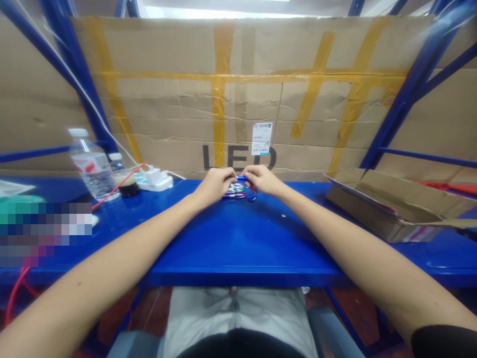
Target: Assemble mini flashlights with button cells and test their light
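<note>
Both my arms reach forward over the blue table (238, 238). My left hand (215, 183) and my right hand (261, 179) meet at the far middle of the table, fingers pinched together on a small blue pen-like stick (242, 178) held between them. Just under the hands lies a small pile of coloured sticks (235, 191), purple, green and silver. A small blue ring-shaped piece (252, 199) lies beside the pile, below my right hand.
A clear water bottle (91, 166) and a dark jar (126, 181) stand at the left, beside a white power strip (156, 180) with a red cable. An open cardboard box (391, 204) sits at the right. A taped cardboard sheet (242, 99) walls the back.
</note>
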### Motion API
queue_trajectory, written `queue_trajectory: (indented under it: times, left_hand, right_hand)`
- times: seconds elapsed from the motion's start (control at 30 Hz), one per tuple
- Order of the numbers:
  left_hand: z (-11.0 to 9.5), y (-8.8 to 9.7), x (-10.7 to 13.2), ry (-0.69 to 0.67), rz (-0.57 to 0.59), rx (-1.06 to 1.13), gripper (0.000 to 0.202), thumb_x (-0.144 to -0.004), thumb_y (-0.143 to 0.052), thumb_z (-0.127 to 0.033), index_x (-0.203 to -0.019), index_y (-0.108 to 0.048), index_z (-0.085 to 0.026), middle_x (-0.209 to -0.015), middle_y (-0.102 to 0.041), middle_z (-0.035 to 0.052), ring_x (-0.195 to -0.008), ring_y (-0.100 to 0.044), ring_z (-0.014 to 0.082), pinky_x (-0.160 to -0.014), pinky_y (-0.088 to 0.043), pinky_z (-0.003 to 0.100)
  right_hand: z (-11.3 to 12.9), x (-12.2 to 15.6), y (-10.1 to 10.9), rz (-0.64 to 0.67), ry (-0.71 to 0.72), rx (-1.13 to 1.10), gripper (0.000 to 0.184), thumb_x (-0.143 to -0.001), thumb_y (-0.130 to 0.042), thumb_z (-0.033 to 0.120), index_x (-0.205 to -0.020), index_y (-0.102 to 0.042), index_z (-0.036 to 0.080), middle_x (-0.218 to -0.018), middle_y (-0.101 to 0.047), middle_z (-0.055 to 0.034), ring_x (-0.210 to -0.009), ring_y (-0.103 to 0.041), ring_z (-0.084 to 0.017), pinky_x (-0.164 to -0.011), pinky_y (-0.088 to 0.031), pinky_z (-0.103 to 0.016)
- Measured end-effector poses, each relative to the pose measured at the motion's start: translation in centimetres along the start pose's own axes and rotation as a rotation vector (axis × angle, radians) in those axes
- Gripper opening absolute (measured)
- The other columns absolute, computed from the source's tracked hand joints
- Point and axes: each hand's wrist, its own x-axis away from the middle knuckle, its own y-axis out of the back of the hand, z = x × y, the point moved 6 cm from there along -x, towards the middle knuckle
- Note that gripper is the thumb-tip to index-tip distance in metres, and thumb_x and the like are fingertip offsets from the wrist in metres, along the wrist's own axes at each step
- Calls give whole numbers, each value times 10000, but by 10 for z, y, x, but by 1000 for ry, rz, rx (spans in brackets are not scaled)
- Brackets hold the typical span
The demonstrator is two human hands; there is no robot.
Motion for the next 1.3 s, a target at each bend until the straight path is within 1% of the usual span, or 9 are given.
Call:
queue_trajectory:
  times: [0.13, 0.3, 0.37, 0.47, 0.63, 0.77, 0.87, 1.13, 1.3]
  left_hand:
    - [-5, 0, 0, -152, 7, -97, 166, -904, -521, -165, -831, -669, -171, -760, -676, 44, -698, -594, 156, -681, -422, 263]
    - [-13, -5, 3, -428, 34, -283, 271, -949, -401, -128, -855, -654, -154, -784, -663, 77, -746, -598, 178, -685, -445, 282]
    - [-18, -7, 4, -475, 46, -306, 293, -953, -383, -124, -856, -658, -151, -788, -669, 84, -761, -605, 182, -694, -454, 290]
    - [-23, -4, 1, -366, 21, -190, 214, -936, -476, -174, -889, -684, -149, -814, -705, 74, -739, -624, 166, -695, -461, 281]
    - [-11, 6, -6, 68, -86, 148, 153, -875, -588, -233, -822, -702, -146, -710, -703, 30, -644, -625, 139, -658, -466, 266]
    - [1, 3, -10, 217, -19, 347, 84, -802, -652, -197, -824, -687, -123, -752, -713, 48, -695, -653, 152, -661, -490, 265]
    - [3, 1, -10, 190, 18, 298, 75, -785, -666, -184, -832, -687, -129, -771, -714, 44, -723, -644, 154, -659, -476, 263]
    - [-14, 1, -4, -33, 34, 81, 86, -839, -598, -130, -834, -677, -164, -789, -716, 14, -715, -623, 134, -683, -454, 255]
    - [-18, 0, -3, -102, 44, 31, 107, -861, -574, -113, -879, -663, -170, -845, -721, 24, -760, -640, 139, -719, -468, 259]
  right_hand:
    - [-2, 2, -2, 72, -105, -246, 150, -919, -521, 219, -784, -553, 163, -508, -471, 36, -385, -382, -84, -367, -339, -213]
    - [-6, 11, -7, 312, -360, -522, 171, -910, -480, 150, -740, -495, 154, -506, -413, 43, -381, -249, -47, -347, -237, -160]
    - [-7, 13, -7, 363, -424, -571, 197, -908, -456, 123, -715, -470, 156, -514, -398, 43, -384, -227, -43, -347, -219, -152]
    - [-7, 11, -4, 290, -414, -602, 241, -920, -426, 103, -687, -460, 153, -519, -397, 38, -392, -256, -45, -363, -250, -158]
    - [5, 4, 2, 33, -190, -434, 226, -952, -448, 133, -750, -549, 134, -524, -454, 28, -397, -371, -68, -396, -350, -196]
    - [11, 2, 3, -50, -71, -228, 192, -945, -480, 129, -781, -580, 137, -523, -479, 35, -380, -435, -79, -391, -365, -204]
    - [8, 2, 2, -14, -98, -222, 183, -939, -498, 140, -772, -574, 143, -506, -472, 42, -367, -423, -77, -374, -360, -203]
    - [-2, 7, -1, 139, -271, -411, 169, -902, -547, 165, -736, -563, 138, -488, -464, 23, -383, -332, -68, -349, -309, -192]
    - [-2, 8, -3, 175, -301, -452, 182, -892, -533, 151, -710, -529, 151, -505, -464, 10, -397, -342, -79, -364, -313, -207]
